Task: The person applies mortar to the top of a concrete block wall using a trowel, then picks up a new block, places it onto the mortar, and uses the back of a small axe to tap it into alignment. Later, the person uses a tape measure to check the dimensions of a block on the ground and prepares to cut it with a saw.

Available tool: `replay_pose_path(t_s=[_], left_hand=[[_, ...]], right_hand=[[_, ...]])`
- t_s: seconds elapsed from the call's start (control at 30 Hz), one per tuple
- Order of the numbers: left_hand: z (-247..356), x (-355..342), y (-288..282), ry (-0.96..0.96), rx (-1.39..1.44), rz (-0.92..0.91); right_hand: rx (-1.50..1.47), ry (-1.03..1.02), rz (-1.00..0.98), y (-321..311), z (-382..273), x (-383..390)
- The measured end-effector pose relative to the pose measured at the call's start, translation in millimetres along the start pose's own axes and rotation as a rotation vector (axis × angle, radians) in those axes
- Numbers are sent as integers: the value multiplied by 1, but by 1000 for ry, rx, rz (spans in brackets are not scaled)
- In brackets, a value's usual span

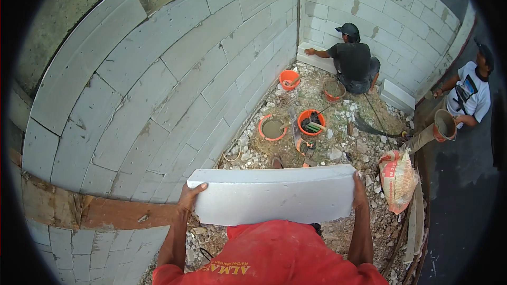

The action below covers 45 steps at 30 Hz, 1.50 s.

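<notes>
A long white lightweight block (272,195) is held up horizontally in front of my red-shirted body. My left hand (187,198) grips its left end and my right hand (360,195) grips the right end, fingers on the edges. Beyond the block, rubble covers the ground around an orange-rimmed bucket of grey mortar (272,129), an orange bucket holding dark material and tools (311,116) and a metal tool (293,126) lying between them.
A block wall (142,95) runs along the left. A crouching person (351,63) touches another block at the far corner, near stacked blocks (396,95). At right, a second person (470,95) holds a bucket (443,124), near a sack (396,184) and planks (414,232).
</notes>
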<state>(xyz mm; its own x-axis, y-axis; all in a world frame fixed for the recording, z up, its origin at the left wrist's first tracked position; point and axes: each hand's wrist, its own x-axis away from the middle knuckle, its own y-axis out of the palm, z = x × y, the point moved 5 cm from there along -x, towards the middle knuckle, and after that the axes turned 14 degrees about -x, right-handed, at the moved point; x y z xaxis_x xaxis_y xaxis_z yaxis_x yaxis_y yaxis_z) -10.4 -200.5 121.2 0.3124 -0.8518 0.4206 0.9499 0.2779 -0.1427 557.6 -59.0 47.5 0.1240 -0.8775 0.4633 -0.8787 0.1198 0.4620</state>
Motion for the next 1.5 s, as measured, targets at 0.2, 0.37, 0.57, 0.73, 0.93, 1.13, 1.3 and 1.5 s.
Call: replay_pose_path(t_s=[0.2, 0.37, 0.57, 0.73, 0.93, 1.13, 1.3, 1.5], left_hand=[[49, -98, 20, 193, 93, 106], [176, -155, 11, 403, 43, 314], [375, -161, -20, 776, -123, 803], [497, -167, -38, 948, -230, 1033], [586, -191, -59, 1121, -176, 1127], [624, -208, -93, 1197, -310, 1322], [639, -225, -95, 1154, -341, 1331], [629, -227, -115, 1154, -330, 1428]], right_hand=[[73, -176, -15, 54, -97, -115], [-93, -377, -178, 150, -214, -252], [-279, -630, -551, 323, -375, -380], [-311, -617, -740, 487, -491, -447], [-334, -611, -919, 640, -553, -519], [-485, -469, -1068, 749, -555, -573], [-470, -436, -1151, 799, -557, -615], [-443, -451, -1185, 830, -548, -616]])
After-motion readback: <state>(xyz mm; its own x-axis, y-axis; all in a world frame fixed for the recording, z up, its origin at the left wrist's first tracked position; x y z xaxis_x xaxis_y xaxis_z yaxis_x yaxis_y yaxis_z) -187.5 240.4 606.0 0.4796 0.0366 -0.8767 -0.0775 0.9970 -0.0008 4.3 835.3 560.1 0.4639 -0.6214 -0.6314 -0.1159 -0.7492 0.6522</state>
